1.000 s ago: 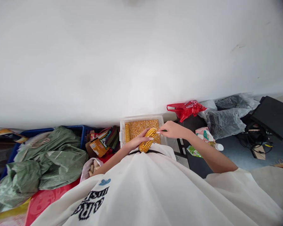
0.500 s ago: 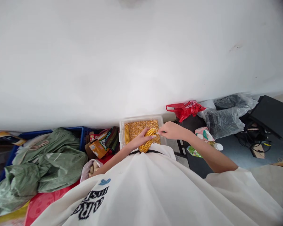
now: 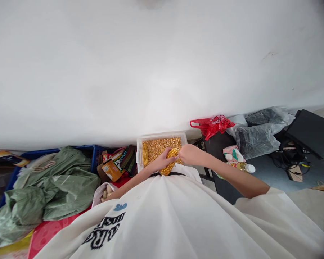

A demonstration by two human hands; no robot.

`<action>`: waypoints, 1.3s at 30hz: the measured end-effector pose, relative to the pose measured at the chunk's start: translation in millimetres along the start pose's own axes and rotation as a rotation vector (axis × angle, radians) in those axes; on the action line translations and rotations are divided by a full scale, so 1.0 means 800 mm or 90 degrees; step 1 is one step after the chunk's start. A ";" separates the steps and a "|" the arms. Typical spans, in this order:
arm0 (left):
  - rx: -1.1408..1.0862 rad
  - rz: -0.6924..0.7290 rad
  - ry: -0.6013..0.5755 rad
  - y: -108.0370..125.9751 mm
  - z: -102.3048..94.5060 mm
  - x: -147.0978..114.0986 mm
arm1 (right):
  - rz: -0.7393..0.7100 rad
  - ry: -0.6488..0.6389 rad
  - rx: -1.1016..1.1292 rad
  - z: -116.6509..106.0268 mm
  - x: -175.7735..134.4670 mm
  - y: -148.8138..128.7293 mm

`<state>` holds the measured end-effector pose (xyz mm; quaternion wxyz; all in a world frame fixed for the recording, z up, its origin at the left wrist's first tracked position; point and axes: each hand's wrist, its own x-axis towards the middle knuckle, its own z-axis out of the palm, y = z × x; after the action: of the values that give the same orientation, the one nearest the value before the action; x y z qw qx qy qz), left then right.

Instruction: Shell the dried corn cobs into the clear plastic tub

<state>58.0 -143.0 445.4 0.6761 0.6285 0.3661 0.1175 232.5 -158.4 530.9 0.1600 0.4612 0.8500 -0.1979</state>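
Corn ear (image 3: 167, 167), tilted, lies at the near side of the clear bin (image 3: 162, 135) of loose kernels (image 3: 164, 144). Left hand (image 3: 161, 160) clamps it; right hand (image 3: 189, 154) curls at its upper end, and whether it grips anything cannot be told. Judgement: brace the lower end, work in short strokes along rows, fingertips clear.

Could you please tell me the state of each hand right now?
Left hand: holding an ear of corn.
Right hand: closed, at the ear's upper end; whether it grips anything cannot be told.
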 end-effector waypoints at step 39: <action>-0.225 -0.088 -0.023 0.000 -0.003 0.002 | -0.004 0.108 0.312 0.005 -0.021 0.051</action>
<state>57.6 -140.4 445.4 0.7890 0.4750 0.3701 0.1220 276.2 -152.4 527.7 -0.0290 0.4985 0.7886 -0.3588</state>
